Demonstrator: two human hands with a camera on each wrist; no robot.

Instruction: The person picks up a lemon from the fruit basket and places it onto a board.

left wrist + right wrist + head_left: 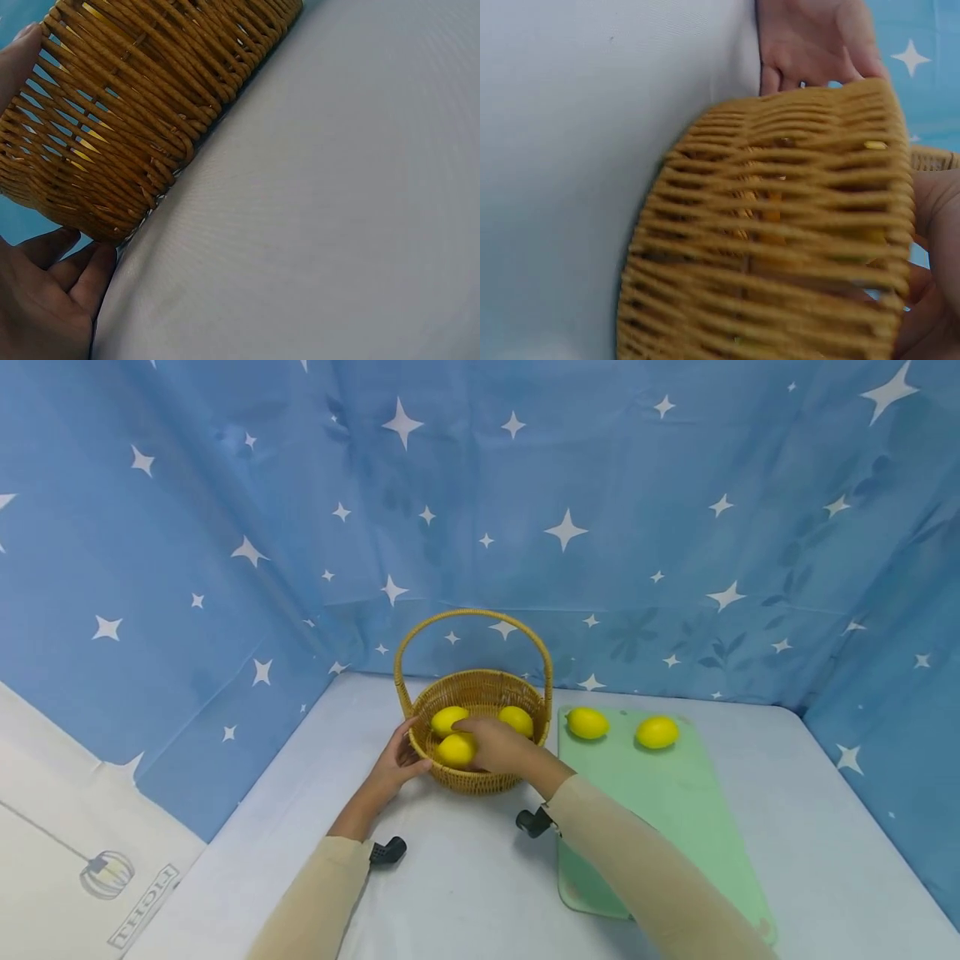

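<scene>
A woven wicker basket (pixel 480 785) with a tall hoop handle stands at the table's back. Inside lie a lemon (pixel 448 720) at the left, another lemon (pixel 517 720) at the right and a front lemon (pixel 456 751). My left hand (pixel 393 768) holds the basket's left side from outside, thumb by the front rim and fingers against the weave (pixel 150 112). Reaching over the front rim, my right hand (pixel 498 746) has its fingers bent around the front lemon. In the right wrist view the weave partly hides the right hand's fingers (pixel 922 315).
A pale green cutting board (pixel 660 802) lies right of the basket, under the right forearm. Two more lemons, a left one (pixel 587 723) and a right one (pixel 657 732), rest on its far end. Behind the white table (pixel 450 893) hangs a blue star-patterned curtain (pixel 480 485).
</scene>
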